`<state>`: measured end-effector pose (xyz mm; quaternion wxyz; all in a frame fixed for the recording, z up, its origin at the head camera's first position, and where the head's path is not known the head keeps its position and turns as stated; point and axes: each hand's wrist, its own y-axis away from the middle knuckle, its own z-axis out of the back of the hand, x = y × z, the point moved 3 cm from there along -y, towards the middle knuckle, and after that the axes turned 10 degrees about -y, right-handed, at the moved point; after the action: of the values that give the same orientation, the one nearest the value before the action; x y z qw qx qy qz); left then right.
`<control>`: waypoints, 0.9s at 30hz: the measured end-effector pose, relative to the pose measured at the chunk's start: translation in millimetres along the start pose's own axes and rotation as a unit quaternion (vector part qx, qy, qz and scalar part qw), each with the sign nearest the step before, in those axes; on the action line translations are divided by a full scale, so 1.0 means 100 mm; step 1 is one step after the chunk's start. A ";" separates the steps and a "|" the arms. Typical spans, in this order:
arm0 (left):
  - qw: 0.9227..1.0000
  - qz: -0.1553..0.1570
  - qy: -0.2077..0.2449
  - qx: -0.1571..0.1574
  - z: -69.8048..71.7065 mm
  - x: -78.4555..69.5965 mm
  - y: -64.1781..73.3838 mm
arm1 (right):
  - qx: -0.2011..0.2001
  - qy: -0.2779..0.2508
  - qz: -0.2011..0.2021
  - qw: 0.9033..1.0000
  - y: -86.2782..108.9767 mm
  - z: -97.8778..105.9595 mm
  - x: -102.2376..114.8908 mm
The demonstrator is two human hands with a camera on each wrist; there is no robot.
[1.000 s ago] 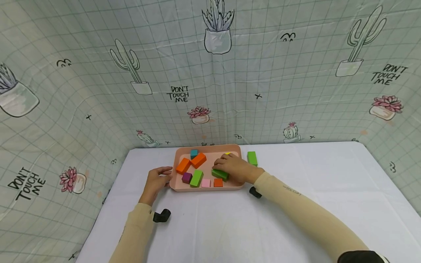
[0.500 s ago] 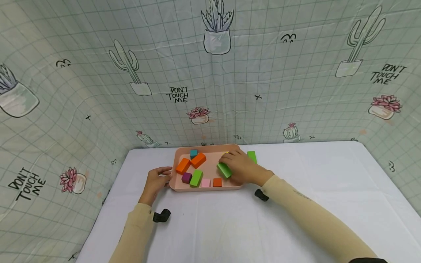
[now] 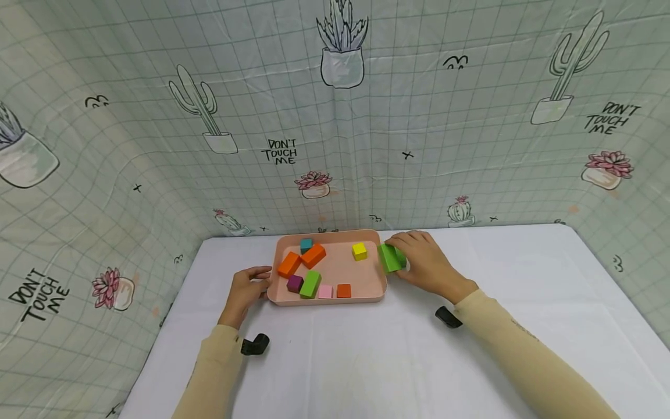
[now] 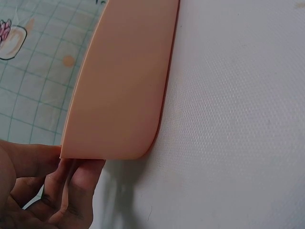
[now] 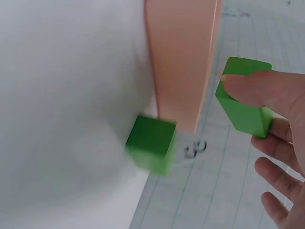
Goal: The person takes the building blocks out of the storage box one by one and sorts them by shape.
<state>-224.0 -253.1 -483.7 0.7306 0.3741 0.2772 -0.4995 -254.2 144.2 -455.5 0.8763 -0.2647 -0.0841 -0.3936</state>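
My right hand [image 3: 426, 262] pinches a green block [image 3: 389, 258] just off the right end of the peach tray [image 3: 328, 302]. In the right wrist view the thumb [image 5: 255, 88] lies across this block, with fingertips on its far side. A second green block [image 5: 151, 143] stands on the table by the tray's end, apart from the hand. In the head view the held block mostly hides it. My left hand [image 3: 246, 294] touches the tray's left end with extended fingers. Its fingertips rest against the end wall in the left wrist view.
Inside the tray lie a yellow cube [image 3: 359, 251], two orange blocks [image 3: 314, 256], a teal cube [image 3: 306, 245], a purple cube [image 3: 295, 284], a green block [image 3: 310, 284], a pink cube [image 3: 325, 291] and an orange-red cube [image 3: 344, 290]. Patterned cloth [image 3: 356, 134] hangs behind the white table [image 3: 335, 361].
My right hand has lifted the green block out of the tray and carried it right, past the tray's end. The yellow cube is now uncovered. The left hand stays at the tray's left end.
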 end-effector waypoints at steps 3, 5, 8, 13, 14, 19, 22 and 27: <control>1.000 -0.002 0.001 0.000 0.00 -0.01 0.00 | -0.009 0.007 -0.012 1.000 0.10 0.07 -0.10; 1.000 -0.003 0.002 0.000 0.01 -0.01 0.00 | -0.012 0.008 -0.021 1.000 0.16 0.10 -0.17; 1.000 -0.002 0.001 0.000 0.01 -0.03 0.02 | -0.018 0.008 -0.034 0.999 0.23 0.15 -0.27; 1.000 0.006 -0.004 0.000 0.01 -0.05 0.04 | -0.025 0.009 -0.053 0.998 0.33 0.18 -0.40; 1.000 0.007 -0.005 0.000 0.01 -0.05 0.05 | -0.025 0.010 -0.055 0.998 0.33 0.17 -0.41; 1.000 0.010 -0.008 -0.001 0.02 -0.05 0.06 | -0.019 0.016 -0.066 0.998 0.35 0.15 -0.49; 1.000 0.010 -0.007 -0.001 0.02 -0.05 0.06 | -0.013 0.020 -0.074 0.997 0.34 0.13 -0.52; 1.000 0.008 -0.006 -0.002 0.01 -0.05 0.05 | 0.008 0.023 -0.089 0.996 0.31 0.10 -0.56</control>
<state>-220.6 -250.1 -478.0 0.7367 0.3720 0.2712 -0.4954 -268.4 202.6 -479.0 0.8417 -0.2397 -0.0906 -0.4753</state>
